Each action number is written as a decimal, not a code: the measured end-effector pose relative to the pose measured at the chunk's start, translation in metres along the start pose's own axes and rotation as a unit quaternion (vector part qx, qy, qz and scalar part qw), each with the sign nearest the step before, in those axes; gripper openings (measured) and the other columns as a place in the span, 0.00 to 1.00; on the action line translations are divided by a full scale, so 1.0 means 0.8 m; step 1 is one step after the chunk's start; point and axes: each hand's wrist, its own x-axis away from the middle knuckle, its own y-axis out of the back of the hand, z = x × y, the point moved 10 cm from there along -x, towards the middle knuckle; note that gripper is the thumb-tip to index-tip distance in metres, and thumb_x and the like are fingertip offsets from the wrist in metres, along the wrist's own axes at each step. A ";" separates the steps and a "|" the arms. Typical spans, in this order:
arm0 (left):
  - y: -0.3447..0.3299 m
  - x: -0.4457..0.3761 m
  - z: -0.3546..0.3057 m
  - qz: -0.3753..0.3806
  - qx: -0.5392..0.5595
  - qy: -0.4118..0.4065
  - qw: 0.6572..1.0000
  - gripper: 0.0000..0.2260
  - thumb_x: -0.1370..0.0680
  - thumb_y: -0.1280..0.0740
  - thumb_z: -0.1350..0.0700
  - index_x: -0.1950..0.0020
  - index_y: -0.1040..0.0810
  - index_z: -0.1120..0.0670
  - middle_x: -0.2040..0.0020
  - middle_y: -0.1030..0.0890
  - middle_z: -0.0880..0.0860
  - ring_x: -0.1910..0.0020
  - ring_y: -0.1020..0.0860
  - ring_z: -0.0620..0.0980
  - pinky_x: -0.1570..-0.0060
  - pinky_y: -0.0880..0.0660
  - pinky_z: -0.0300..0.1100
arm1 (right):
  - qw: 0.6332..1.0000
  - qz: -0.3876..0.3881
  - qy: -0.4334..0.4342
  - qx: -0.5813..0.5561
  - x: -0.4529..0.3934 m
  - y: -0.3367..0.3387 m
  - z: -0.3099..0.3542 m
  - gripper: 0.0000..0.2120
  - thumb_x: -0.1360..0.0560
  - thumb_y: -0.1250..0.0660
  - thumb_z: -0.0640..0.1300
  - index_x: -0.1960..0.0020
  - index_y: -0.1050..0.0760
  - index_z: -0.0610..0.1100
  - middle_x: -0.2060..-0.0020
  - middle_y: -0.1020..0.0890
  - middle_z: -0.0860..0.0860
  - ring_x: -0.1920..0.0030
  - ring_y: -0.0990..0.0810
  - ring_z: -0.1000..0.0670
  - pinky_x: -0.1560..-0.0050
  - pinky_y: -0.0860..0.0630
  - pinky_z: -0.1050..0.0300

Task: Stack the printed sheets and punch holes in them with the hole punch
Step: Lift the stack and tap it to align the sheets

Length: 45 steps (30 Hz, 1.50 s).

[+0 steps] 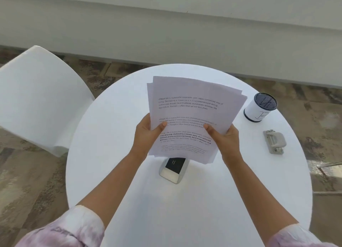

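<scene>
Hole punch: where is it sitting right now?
In the head view, the hole punch lies on the right side of the round white table, near its edge, just nearer the person than the mesh cup and untouched.

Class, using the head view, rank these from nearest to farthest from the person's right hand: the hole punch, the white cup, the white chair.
1. Hole punch: on the table to the right of the right hand, nearest.
2. Cup: on the table farther back and to the right, a little farther than the punch.
3. Chair: off the table at far left, beyond the left hand, clearly farthest.
</scene>
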 end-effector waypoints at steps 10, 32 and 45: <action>-0.015 -0.010 -0.070 -0.034 -0.071 -0.120 0.990 0.06 0.25 0.39 0.49 0.50 0.32 0.45 0.54 0.22 0.43 0.55 0.20 0.41 0.62 0.22 0.33 | 0.996 -0.020 0.081 -0.031 -0.004 -0.015 0.056 0.08 0.28 0.30 0.40 0.53 0.23 0.52 0.59 0.15 0.59 0.58 0.16 0.53 0.60 0.20 0.57; -0.016 -0.007 -0.008 -0.024 -0.002 -0.028 0.999 0.06 0.23 0.37 0.56 0.48 0.22 0.49 0.52 0.18 0.50 0.54 0.19 0.48 0.57 0.20 0.41 | 0.997 -0.050 0.053 -0.019 0.003 -0.009 0.018 0.10 0.31 0.27 0.40 0.53 0.22 0.51 0.60 0.16 0.59 0.58 0.17 0.58 0.61 0.20 0.63; -0.006 -0.008 0.000 -0.058 -0.040 -0.047 0.996 0.09 0.24 0.41 0.47 0.45 0.32 0.45 0.50 0.23 0.49 0.48 0.22 0.49 0.55 0.20 0.42 | 0.989 -0.051 0.108 0.084 -0.002 0.000 0.009 0.08 0.22 0.47 0.40 0.45 0.36 0.48 0.53 0.27 0.59 0.52 0.27 0.64 0.54 0.28 0.70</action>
